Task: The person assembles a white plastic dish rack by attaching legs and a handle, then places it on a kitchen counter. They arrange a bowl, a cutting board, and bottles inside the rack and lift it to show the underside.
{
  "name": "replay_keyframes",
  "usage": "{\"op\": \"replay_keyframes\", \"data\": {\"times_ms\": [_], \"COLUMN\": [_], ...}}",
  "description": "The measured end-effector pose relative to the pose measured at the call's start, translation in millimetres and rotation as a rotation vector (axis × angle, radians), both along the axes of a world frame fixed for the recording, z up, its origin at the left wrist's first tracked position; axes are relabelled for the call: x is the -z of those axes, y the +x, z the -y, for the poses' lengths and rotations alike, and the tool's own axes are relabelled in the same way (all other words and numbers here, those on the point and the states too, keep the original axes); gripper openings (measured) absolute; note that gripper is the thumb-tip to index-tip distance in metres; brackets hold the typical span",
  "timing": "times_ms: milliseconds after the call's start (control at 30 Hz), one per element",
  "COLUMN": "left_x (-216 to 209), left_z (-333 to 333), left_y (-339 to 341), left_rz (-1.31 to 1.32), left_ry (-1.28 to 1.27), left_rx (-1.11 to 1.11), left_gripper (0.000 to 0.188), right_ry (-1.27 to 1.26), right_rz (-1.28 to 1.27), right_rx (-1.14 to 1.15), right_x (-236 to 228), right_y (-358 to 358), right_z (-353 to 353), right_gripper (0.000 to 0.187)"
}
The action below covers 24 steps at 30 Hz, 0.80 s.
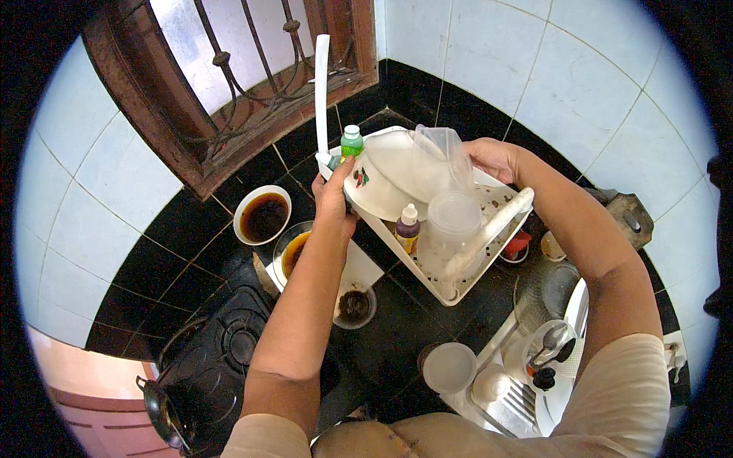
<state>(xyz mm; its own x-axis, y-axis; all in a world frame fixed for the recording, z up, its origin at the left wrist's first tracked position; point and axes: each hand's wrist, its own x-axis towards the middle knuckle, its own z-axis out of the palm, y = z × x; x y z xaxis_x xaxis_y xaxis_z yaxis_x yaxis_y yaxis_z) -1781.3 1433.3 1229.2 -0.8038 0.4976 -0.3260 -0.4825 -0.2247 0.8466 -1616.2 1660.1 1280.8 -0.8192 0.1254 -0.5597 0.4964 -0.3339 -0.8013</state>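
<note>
A white plastic tray (417,273) with upright handles hangs tilted over the counter between my hands. My left hand (333,197) is closed round its left rim, thumb beside a small green bottle (351,142). My right hand (495,159) grips the far right side, its fingertips partly hidden behind a clear plastic cup (443,149). Pale plates or lids (393,172) lie stacked in the tray. Closer to me, it carries a small dark bottle with a white cap (408,229) and a clear lidded tub (454,217). Dark specks dot the tray's floor.
At left stand a white bowl of dark liquid (263,215) and a black stove (229,336). Below the tray is a cup with dark residue (353,305). A dish rack (496,343) with cups and spoons sits at lower right. A barred window (252,76) is behind.
</note>
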Motion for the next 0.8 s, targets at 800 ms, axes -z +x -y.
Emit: {"op": "replay_keyframes", "data": {"times_ms": [800], "left_x": [65.7], "left_z": [-28.4], "left_y": [-24.3], "left_rz": [-0.01], "left_ry": [-0.309], "left_rx": [-0.061], "left_gripper": [0.085], "right_ry": [0.042], "right_rz": [-0.036], "right_rx": [-0.075], "right_x": [92.0], "right_y": [-35.7], "right_z": [-33.7], "right_gripper": [0.066]}}
